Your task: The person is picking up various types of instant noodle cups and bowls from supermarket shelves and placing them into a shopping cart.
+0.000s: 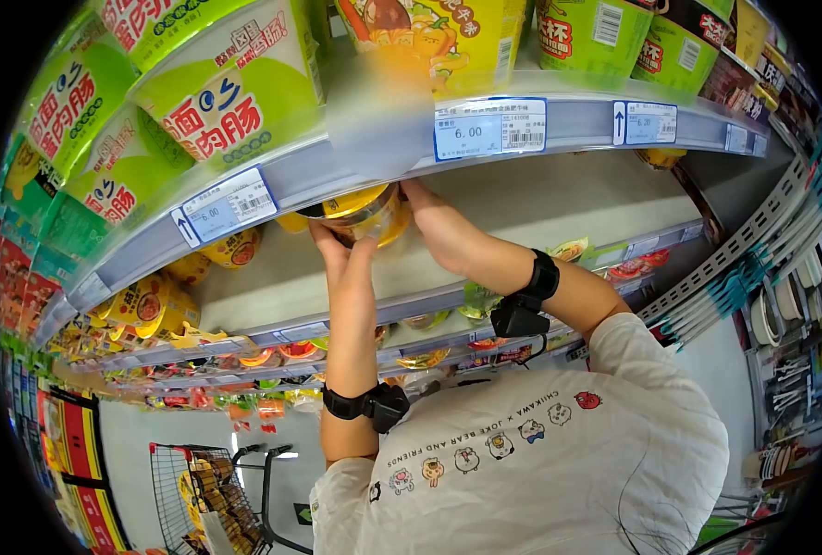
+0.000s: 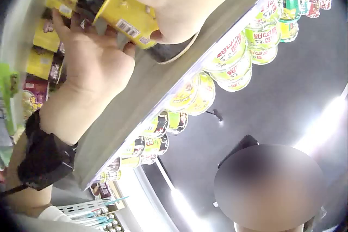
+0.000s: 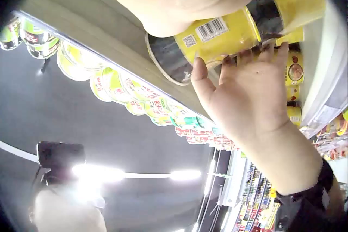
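A yellow noodle cup [image 1: 364, 219] with a dark band sits between my two hands under the upper shelf's edge. In the right wrist view this cup [image 3: 225, 33] lies on its side, barcode visible, end to end with another yellow cup [image 3: 299, 3]. My left hand [image 1: 344, 268] grips it from the near left, thumb along its side; in the right wrist view the left hand [image 3: 250, 99] has its fingers up against the cup. From the other side my right hand [image 1: 437, 227] holds it, and in the left wrist view the right hand [image 2: 98, 63] has bent fingers on the yellow wall.
The upper shelf's edge [image 1: 300, 171] with price tags crosses just above my hands, with green noodle tubs [image 1: 203, 102] on top. More yellow cups [image 1: 156, 305] stand on the shelf below at left. A shopping cart [image 1: 203, 499] stands on the floor. Hangers [image 1: 725, 296] line the right.
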Demonstrator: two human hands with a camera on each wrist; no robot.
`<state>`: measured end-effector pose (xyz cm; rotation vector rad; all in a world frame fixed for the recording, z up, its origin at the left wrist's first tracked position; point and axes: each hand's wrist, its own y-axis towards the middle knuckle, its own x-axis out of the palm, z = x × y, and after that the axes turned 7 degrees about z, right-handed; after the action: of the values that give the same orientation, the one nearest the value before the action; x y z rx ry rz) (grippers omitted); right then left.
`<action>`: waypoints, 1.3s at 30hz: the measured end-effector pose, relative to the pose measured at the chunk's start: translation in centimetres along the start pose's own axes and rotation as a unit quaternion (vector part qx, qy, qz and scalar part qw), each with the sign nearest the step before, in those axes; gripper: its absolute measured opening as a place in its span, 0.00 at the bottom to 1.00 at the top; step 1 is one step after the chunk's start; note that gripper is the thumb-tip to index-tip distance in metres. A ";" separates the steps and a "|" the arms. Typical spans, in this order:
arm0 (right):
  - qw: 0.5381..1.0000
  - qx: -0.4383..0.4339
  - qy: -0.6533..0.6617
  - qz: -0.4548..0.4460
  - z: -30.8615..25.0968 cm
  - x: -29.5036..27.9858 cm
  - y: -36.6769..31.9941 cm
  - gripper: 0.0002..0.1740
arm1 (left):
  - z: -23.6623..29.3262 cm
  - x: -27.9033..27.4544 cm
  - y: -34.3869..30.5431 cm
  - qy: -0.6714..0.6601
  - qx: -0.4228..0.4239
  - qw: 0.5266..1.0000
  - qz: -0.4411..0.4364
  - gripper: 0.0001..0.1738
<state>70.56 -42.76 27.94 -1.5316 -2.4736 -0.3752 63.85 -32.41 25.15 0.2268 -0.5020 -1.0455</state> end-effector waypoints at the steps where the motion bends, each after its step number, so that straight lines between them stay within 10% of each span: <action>1: 0.998 -0.052 -0.003 -0.017 1.0 -0.4 0.5 0.30 | -0.3 -0.2 0.1 0.036 0.014 0.999 -0.003 0.39; 6: 0.976 -0.183 -0.118 0.028 1.1 -0.7 0.3 0.26 | -1.1 0.6 0.1 0.154 0.169 0.973 0.037 0.37; 26: 0.966 -0.219 -0.091 -0.103 5.8 -10.5 -12.5 0.30 | -0.5 5.8 -14.3 0.179 0.051 0.981 -0.051 0.28; 32: 0.926 -0.305 -0.122 -0.188 7.8 -7.4 -14.0 0.29 | -0.4 -1.1 -18.6 0.262 0.070 0.962 0.034 0.50; 39: 0.923 -0.210 -0.140 -0.290 11.0 2.0 -17.3 0.34 | 6.7 -9.7 -24.2 0.270 0.031 0.950 0.153 0.47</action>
<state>53.73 -44.96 16.34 -0.9733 -3.2198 -0.8840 38.02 -35.51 18.22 0.4600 -0.0667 -0.6257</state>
